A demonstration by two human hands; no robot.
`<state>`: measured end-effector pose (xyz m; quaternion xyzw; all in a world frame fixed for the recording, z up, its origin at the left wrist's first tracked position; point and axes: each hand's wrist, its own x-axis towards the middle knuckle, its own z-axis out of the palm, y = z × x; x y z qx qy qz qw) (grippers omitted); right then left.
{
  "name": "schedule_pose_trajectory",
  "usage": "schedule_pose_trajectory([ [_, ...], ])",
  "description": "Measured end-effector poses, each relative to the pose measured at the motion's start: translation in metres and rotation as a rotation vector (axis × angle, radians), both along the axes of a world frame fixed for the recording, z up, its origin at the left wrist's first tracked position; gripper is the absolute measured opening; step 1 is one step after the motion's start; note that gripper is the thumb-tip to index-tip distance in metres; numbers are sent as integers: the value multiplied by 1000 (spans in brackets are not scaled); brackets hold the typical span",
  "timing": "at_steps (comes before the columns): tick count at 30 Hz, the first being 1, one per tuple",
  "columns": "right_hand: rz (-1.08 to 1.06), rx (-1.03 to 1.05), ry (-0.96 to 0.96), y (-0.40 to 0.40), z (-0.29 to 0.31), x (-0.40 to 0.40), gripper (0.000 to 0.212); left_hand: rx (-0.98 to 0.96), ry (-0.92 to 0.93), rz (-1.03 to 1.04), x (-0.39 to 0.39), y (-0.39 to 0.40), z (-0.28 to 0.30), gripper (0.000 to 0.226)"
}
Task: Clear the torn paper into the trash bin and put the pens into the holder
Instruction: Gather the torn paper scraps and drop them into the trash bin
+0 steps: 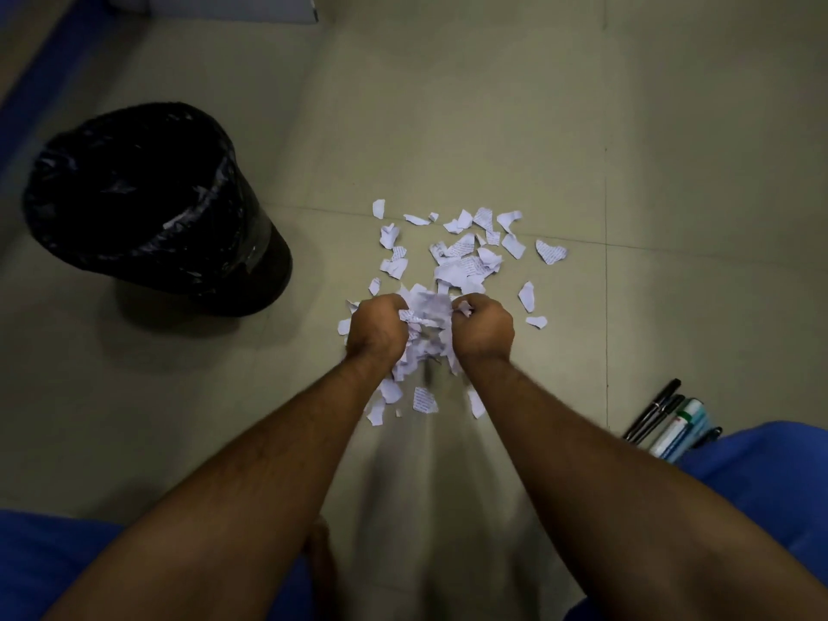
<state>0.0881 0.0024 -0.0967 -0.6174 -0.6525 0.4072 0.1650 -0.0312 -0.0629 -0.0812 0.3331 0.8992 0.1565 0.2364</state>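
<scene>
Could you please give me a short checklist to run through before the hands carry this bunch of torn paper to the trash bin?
1. Grip: the left hand and the right hand are curled round a bunch of torn paper held between them: ok.
2. Nothing slipping: blurred scraps hang under the hands, maybe falling: cannot tell.
3. Trash bin upright, its black-lined mouth open, to the left of the pile: ok.
4. Floor cleared of paper: many loose scraps lie beyond and around the hands: not ok.
5. Pens out of the way: they lie at the lower right, apart from the paper: ok.
6. Holder in sight: cannot tell.
</scene>
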Motion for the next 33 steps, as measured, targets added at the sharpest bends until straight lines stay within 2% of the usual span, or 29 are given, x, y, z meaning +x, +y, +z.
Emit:
schedule_pose_trajectory([
  [4, -65, 1, 106, 1, 26, -25, 19, 45, 42, 34, -22, 6, 36, 24],
  [9, -11, 68, 208, 3, 78, -66, 21, 85, 106, 1, -64, 8, 100, 18],
  [14, 90, 147, 360, -1, 142, -120, 16, 229, 170, 30, -112, -4, 179, 19],
  [19, 237, 203, 460, -15, 209, -201, 19, 369, 232, 196, -171, -31, 230, 20],
  [22, 331, 212, 433, -32, 218, -247, 15, 404, 225, 278, -210, -55, 237, 21],
  [26, 451, 217, 343, -51, 211, -291, 18, 337, 204, 377, -250, -80, 218, 19],
  [28, 507, 218, 288, -62, 202, -307, 18, 323, 141, 443, -266, -90, 197, 21],
  [31, 540, 205, 230, -66, 188, -317, 18, 296, -14, 432, -273, -91, 177, 42],
  [33, 569, 162, 224, -72, 182, -323, 19, 321, -102, 435, -279, -90, 171, 44],
])
